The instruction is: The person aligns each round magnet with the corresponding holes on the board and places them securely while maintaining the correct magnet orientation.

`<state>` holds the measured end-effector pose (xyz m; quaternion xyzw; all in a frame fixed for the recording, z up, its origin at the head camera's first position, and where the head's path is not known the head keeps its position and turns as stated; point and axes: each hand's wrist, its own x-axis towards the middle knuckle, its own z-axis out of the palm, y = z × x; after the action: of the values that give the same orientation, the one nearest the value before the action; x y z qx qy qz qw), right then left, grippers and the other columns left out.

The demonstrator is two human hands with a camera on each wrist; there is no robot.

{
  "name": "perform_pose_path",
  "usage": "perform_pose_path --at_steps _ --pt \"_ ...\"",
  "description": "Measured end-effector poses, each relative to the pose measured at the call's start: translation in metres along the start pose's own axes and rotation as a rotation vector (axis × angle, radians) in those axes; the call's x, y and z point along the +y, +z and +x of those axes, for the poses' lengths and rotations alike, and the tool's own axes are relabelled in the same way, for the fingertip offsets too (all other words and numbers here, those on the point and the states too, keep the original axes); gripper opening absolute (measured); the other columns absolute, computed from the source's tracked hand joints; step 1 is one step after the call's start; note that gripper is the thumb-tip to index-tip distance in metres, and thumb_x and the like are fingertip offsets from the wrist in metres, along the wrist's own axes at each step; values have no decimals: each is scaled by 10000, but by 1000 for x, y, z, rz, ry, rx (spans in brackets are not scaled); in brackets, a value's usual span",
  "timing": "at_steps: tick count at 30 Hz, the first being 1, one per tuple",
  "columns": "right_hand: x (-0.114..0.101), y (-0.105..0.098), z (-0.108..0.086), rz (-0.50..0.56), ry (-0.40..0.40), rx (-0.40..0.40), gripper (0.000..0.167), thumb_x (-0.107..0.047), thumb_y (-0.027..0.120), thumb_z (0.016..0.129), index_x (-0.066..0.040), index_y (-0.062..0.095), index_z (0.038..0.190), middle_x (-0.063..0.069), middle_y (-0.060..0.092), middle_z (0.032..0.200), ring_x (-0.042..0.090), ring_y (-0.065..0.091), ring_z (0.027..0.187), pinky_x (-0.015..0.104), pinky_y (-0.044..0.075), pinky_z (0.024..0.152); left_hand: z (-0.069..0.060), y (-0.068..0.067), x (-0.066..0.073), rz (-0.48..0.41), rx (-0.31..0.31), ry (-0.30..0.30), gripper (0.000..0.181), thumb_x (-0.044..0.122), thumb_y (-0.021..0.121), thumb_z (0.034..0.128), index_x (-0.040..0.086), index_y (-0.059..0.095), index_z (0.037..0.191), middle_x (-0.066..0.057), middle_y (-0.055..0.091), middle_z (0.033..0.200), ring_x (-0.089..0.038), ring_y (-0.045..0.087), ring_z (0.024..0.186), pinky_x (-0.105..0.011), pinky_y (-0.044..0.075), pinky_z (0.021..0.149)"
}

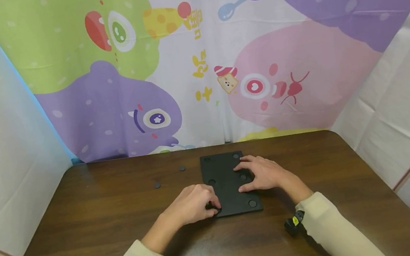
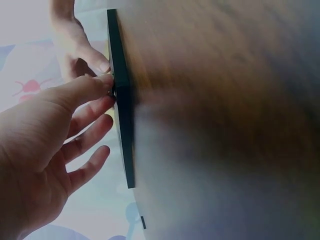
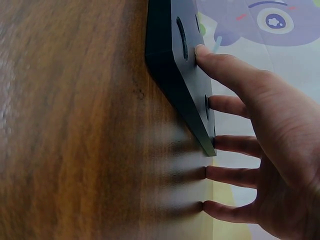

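Note:
A flat black board (image 1: 230,186) with round recesses along its two long sides lies on the table. At its near left corner, my left hand (image 1: 197,203) pinches a small dark disc between thumb and index finger, against the board's face. The fingertips (image 2: 106,80) mostly hide that disc; the other fingers hang loosely bent. My right hand (image 1: 264,173) rests over the board's right side with fingers spread, thumb (image 3: 202,51) touching its face. Two fingertips reach past the board's edge to the table. A dark disc (image 1: 253,203) sits in the near right recess.
Two loose dark discs, one nearer (image 1: 157,185) and one farther (image 1: 182,168), lie on the wooden table (image 1: 121,208) left of the board. A cartoon-printed curtain (image 1: 194,58) hangs behind the table's far edge. White cloth walls (image 1: 0,133) stand at both sides.

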<state>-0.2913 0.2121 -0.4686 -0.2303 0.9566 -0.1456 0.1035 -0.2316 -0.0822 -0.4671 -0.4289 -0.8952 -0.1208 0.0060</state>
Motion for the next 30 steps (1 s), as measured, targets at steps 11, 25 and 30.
perform_pose_path --at_steps 11,25,30 --pt "1 0 1 -1 -1 5 727 -603 858 941 -242 685 1548 198 483 1767 508 517 1577 774 474 1209 1 2 1 14 20 19 49 209 907 975 252 909 952 103 822 1017 -65 787 939 -275 653 859" --pt "0 1 1 3 -4 6 722 -601 859 942 -240 690 1544 198 489 1763 507 523 1571 771 478 1208 -1 2 2 10 8 10 39 228 887 996 240 919 979 93 823 1048 -65 794 961 -276 659 873" --pt "2 2 1 6 -6 7 726 -604 859 940 -238 691 1544 204 491 1761 509 525 1568 771 478 1211 -2 2 2 23 3 14 44 231 877 1007 228 919 995 87 816 1047 -66 789 954 -270 651 863"
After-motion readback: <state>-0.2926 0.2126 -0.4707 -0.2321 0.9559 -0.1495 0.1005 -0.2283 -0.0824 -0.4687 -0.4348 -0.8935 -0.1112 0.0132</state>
